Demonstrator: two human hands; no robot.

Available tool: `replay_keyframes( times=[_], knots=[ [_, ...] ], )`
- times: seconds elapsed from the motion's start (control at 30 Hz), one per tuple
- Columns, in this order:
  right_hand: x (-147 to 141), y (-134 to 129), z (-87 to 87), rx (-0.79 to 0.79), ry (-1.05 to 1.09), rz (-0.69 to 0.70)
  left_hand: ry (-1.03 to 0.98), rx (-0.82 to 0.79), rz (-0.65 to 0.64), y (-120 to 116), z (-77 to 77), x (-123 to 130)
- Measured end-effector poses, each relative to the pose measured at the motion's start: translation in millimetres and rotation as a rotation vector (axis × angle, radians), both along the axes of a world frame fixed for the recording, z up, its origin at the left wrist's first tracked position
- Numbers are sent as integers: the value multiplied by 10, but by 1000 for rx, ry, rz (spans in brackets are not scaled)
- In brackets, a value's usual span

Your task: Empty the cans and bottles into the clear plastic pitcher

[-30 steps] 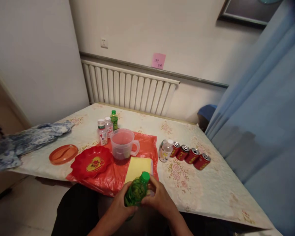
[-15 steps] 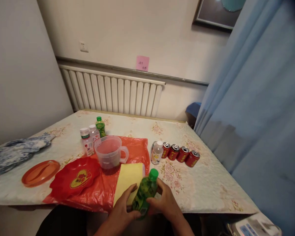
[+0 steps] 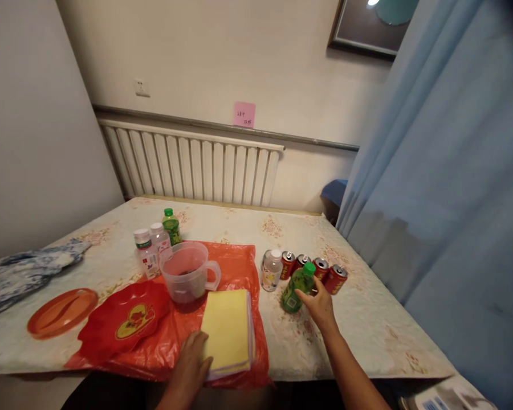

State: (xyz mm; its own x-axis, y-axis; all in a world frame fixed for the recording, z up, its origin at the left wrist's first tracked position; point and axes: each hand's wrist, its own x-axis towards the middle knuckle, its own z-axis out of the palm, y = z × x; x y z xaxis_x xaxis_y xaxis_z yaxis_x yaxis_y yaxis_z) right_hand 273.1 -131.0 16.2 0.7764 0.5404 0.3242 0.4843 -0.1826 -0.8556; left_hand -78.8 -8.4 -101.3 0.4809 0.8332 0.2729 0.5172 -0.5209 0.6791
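My right hand (image 3: 318,302) is closed around a green bottle (image 3: 298,289) with a green cap, just in front of the red cans (image 3: 336,279). Left of that bottle stands a clear bottle (image 3: 272,272) with a white cap. My left hand (image 3: 191,359) rests at the left edge of a yellow paper stack (image 3: 226,327), fingers apart and holding nothing. The stack lies on a red plastic sheet (image 3: 235,262). Behind it is a clear measuring jug (image 3: 186,276) with its handle to the right. A red wavy-edged plate (image 3: 123,319) lies to the left.
Two white-capped bottles (image 3: 147,254) and another green bottle (image 3: 171,226) stand behind the jug. An orange lid (image 3: 62,312) and a patterned cloth (image 3: 29,273) lie at the left. A blue curtain (image 3: 444,199) hangs along the right side.
The green bottle has moved right and away from me in my right hand, toward the cans. My left hand has let go of it and moved left, beside the yellow stack.
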Motion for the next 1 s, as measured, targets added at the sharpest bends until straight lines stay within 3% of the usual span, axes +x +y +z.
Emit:
replay_keyframes(
  times=[0.3, 0.47, 0.6, 0.87, 1.0],
  knots=[
    [202, 427, -92, 7, -119, -60, 61, 51, -38, -33, -81, -34],
    [260, 554, -230, 52, -87, 0, 81, 51, -33, -49, -73, -36],
    [248, 542, -346, 75, -30, 2, 87, 50, -39, -58, -67, -41],
    [140, 421, -768, -42, 126, -26, 78, 35, -26, -70, -20, -33],
    [134, 412, -883, -83, 117, -24, 60, 20, -24, -72, -3, -34]
  ],
)
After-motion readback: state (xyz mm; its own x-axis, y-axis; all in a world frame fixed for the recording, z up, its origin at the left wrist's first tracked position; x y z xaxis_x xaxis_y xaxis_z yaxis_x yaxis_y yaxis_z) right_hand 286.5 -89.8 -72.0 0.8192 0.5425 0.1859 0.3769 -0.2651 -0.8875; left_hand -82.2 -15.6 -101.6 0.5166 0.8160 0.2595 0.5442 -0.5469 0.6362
